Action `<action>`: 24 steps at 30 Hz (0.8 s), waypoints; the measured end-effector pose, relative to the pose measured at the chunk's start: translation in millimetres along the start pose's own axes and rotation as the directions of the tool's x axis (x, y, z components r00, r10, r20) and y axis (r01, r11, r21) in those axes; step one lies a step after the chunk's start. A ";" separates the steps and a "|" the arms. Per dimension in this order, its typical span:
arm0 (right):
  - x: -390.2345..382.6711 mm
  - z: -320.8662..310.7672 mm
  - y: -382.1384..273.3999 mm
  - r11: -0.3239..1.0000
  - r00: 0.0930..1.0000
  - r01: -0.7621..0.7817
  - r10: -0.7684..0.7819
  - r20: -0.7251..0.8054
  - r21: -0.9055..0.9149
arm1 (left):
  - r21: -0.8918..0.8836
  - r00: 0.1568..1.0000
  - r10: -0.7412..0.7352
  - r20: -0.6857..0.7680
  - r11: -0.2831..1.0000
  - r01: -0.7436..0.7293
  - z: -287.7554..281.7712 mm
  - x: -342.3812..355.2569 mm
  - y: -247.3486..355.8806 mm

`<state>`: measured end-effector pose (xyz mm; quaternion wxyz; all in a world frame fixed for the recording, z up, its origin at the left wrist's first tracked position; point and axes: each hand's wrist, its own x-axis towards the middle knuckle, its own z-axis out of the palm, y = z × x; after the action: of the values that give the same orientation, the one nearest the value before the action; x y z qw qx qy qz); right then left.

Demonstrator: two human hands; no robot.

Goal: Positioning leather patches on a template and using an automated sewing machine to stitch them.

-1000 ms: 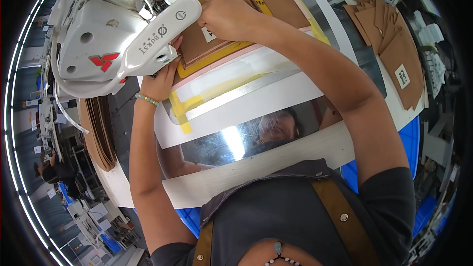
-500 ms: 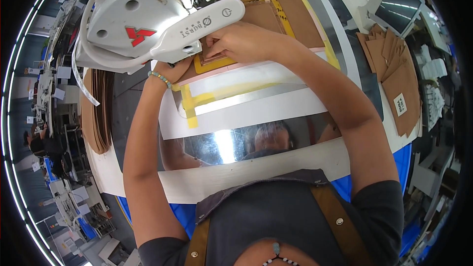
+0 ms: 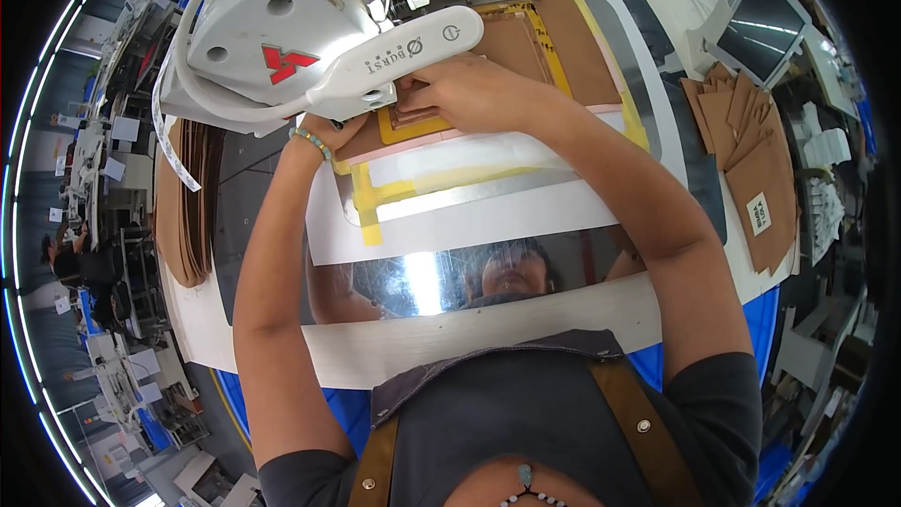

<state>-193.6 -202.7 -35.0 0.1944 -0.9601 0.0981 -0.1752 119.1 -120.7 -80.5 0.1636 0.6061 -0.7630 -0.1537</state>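
Under the head of a white sewing machine (image 3: pixel 258 14), both my hands are at a brown panel (image 3: pixel 587 61) lying in a taped template. A yellow-edged frame (image 3: pixel 556 70) surrounds an inner brown piece (image 3: pixel 507 38). My right hand (image 3: pixel 479 94) rests over the frame's near part, fingers bent and drawn together; the white lamp arm (image 3: pixel 413 47) covers some of them, and anything pinched there is hidden. My left hand (image 3: pixel 330 134), with a beaded bracelet at its wrist, reaches to the panel's near left corner. Its fingers disappear beneath the machine head.
Below the template lies a shiny metal plate (image 3: pixel 450 277) on the pale table (image 3: pixel 488 343). Brown pieces are stacked at left (image 3: pixel 183 207), and more brown pieces (image 3: pixel 751 150) lie at right beside a tilted screen (image 3: pixel 758 21). A white strip (image 3: pixel 176 155) dangles from the machine.
The whole view has shifted slightly, with the machine sitting a little lower and further right. Both hands keep nearly the same places at the panel.
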 end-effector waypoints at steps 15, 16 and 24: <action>11.8 -0.1 -1.6 1.000 1.000 0.006 -0.006 0.021 -0.015 | -0.942 0.933 -0.327 0.148 0.240 0.234 -0.6 23.2 -6.7; 10.5 -2.8 -1.4 0.999 0.998 -0.026 0.027 0.048 -0.024 | -0.942 0.936 -0.319 0.151 0.240 0.234 -1.9 26.6 0.0; 12.9 -5.2 3.7 0.998 0.998 0.053 -0.053 -0.025 -0.034 | -0.406 0.997 0.006 -0.079 0.913 -0.038 -7.7 38.7 8.9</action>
<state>-184.1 -211.1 -28.2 0.1725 -0.9632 0.0779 -0.1910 106.4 -156.8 -67.3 0.3170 0.5554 -0.7143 -0.2844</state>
